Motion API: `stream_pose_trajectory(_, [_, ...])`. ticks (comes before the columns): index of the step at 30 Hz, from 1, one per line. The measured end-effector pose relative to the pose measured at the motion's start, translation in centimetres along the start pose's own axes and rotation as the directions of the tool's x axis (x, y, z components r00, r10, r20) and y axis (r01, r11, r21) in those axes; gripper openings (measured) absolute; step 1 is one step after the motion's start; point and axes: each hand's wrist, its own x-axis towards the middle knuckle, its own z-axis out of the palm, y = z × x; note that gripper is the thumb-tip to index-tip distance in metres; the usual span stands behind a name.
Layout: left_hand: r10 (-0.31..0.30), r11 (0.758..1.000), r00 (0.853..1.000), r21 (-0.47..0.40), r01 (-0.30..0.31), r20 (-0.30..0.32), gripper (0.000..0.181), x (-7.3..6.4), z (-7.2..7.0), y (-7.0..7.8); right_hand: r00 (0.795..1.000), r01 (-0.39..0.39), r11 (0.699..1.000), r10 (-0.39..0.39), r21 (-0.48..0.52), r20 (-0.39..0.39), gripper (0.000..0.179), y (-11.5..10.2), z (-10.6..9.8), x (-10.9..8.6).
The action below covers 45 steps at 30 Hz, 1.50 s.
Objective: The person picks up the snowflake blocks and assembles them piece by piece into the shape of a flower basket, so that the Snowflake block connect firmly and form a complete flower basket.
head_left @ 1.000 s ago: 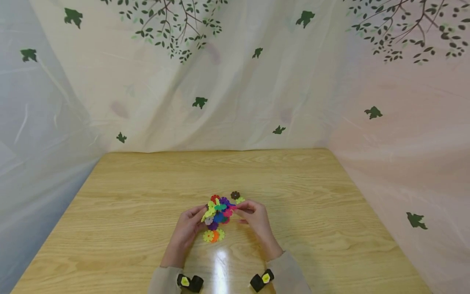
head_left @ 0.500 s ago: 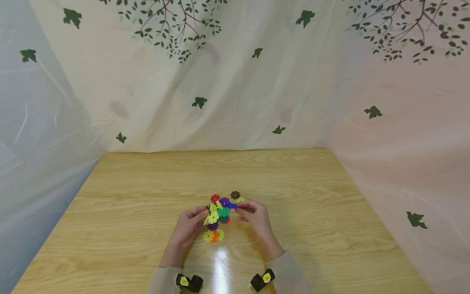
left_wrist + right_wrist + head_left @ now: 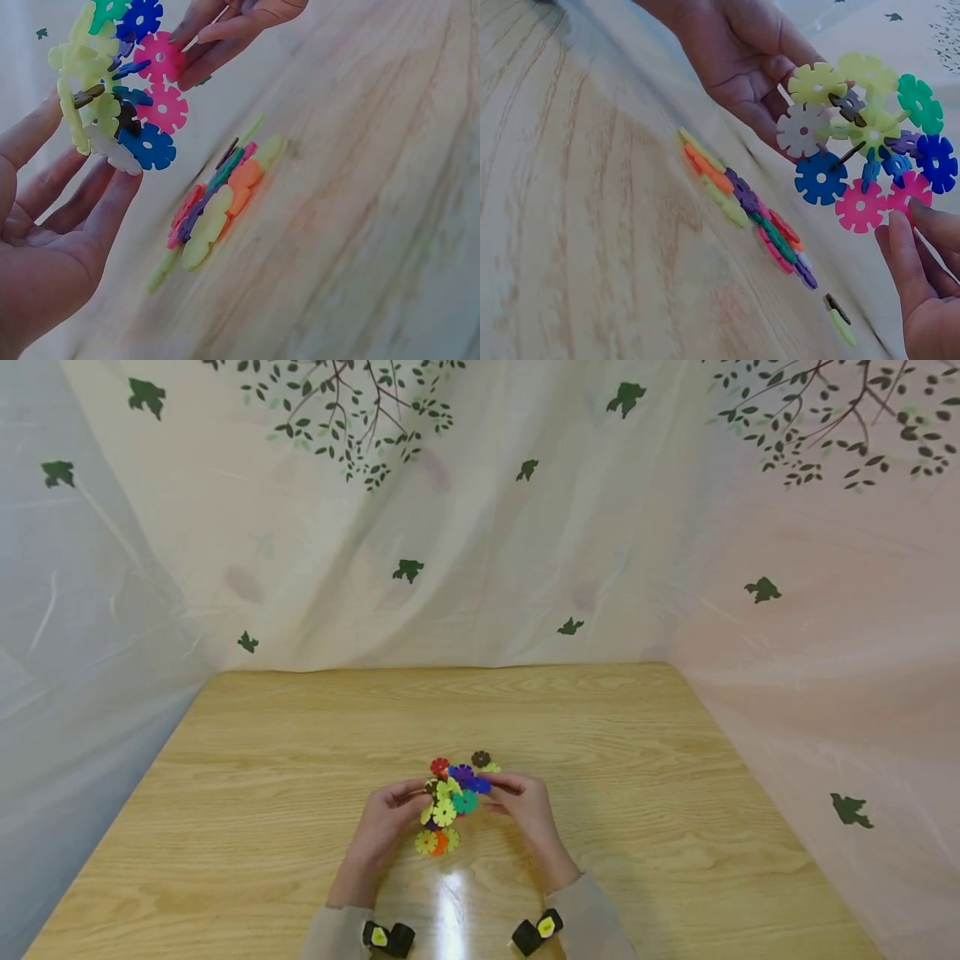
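Observation:
Between both hands, lifted off the table, is a rounded cluster of interlocking flower discs, slotted plastic pieces joined edge to edge. Yellow, green, blue, pink and white discs show in it. My left hand holds its left side, thumb and fingers spread around the yellow discs and the white disc. On the other side, my right hand pinches a pink disc at its rim between thumb and fingers. From the head, blue, green and yellow discs face up, and the pink ones are mostly hidden.
Loose flower discs lie in a pile on the wooden table below the cluster, among them an orange disc and a purple disc. A brown disc lies farther back beside a yellow one. A printed curtain surrounds the table.
The cluster has been turned between the hands: pink and light blue discs have rotated out of the head view, while green, dark blue and yellow ones came round. Both hands stay nearly in place.

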Motion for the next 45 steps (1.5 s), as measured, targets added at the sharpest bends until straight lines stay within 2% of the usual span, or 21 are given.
stream_pose_trajectory(3, [0.025, 0.996, 1.0, 0.089, -0.024, -0.014, 0.034, -0.1, 0.1, 0.1, 0.999, -0.021, 0.999, 0.02, 0.029, 0.033, 0.03, 0.2, -0.2, 0.1])
stream_pose_trajectory(6, [0.052, 0.992, 0.998, 0.119, -0.047, -0.035, 0.034, -0.1, 0.3, 0.1, 0.998, -0.034, 0.999, 0.032, 0.039, 0.051, 0.034, 0.4, -0.4, 0.2])
stream_pose_trajectory(9, [0.084, 0.991, 0.996, 0.109, -0.078, -0.044, 0.034, 0.0, 0.2, 0.1, 0.999, -0.046, 0.998, 0.045, 0.035, 0.03, 0.036, 0.6, -0.7, 0.4])
stream_pose_trajectory(13, [0.118, 0.99, 0.993, 0.076, -0.116, -0.023, 0.034, 0.2, -0.2, 0.2, 0.999, -0.038, 0.999, 0.038, 0.003, -0.034, 0.033, 0.7, -1.2, 0.8])
stream_pose_trajectory(16, [0.136, 0.99, 0.99, 0.048, -0.134, -0.035, 0.035, 0.3, -1.0, 0.2, 0.998, -0.04, 0.998, 0.037, -0.058, -0.053, 0.031, 0.7, -1.5, 1.1])
stream_pose_trajectory(20, [0.166, 0.986, 0.981, 0.011, -0.166, -0.098, 0.036, 0.4, -2.6, 0.3, 0.998, -0.051, 0.973, 0.056, -0.224, 0.016, 0.028, 0.7, -1.6, 1.4])
stream_pose_trajectory(23, [0.193, 0.981, 0.972, 0.0, -0.195, -0.134, 0.038, 0.4, -3.7, 0.4, 0.993, -0.02, 0.922, 0.064, -0.387, 0.103, 0.028, 0.8, -1.4, 1.6])
stream_pose_trajectory(26, [0.213, 0.976, 0.965, -0.004, -0.216, -0.152, 0.04, 0.3, -4.5, 0.4, 0.984, 0.02, 0.854, 0.076, -0.519, 0.163, 0.029, 0.6, -0.9, 1.6])
stream_pose_trajectory(28, [0.223, 0.974, 0.962, -0.008, -0.227, -0.157, 0.041, 0.2, -4.8, 0.4, 0.979, 0.054, 0.799, 0.076, -0.599, 0.189, 0.031, 0.5, -0.5, 1.6])
stream_pose_trajectory(31, [0.242, 0.968, 0.958, -0.023, -0.248, -0.153, 0.042, 0.0, -4.9, 0.3, 0.974, 0.109, 0.694, 0.069, -0.711, 0.217, 0.033, 0.3, 0.3, 1.7])
stream_pose_trajectory(33, [0.266, 0.961, 0.953, -0.031, -0.273, -0.144, 0.041, 0.0, -4.8, 0.2, 0.971, 0.142, 0.63, 0.062, -0.763, 0.232, 0.031, 0.2, 0.9, 1.8])
stream_pose_trajectory(35, [0.296, 0.952, 0.946, -0.035, -0.303, -0.133, 0.041, 0.0, -4.6, 0.1, 0.971, 0.149, 0.58, 0.066, -0.801, 0.229, 0.028, 0.3, 1.6, 1.9])
stream_pose_trajectory(41, [0.357, 0.928, 0.927, -0.071, -0.366, -0.115, 0.037, 0.1, -4.3, -0.3, 0.982, 0.123, 0.495, 0.064, -0.86, 0.177, 0.024, 0.2, 3.2, 2.0])
stream_pose_trajectory(45, [0.381, 0.918, 0.919, -0.078, -0.389, -0.103, 0.037, 0.0, -4.2, -0.3, 0.985, 0.124, 0.485, 0.045, -0.866, 0.167, 0.023, 0.0, 3.6, 2.1])
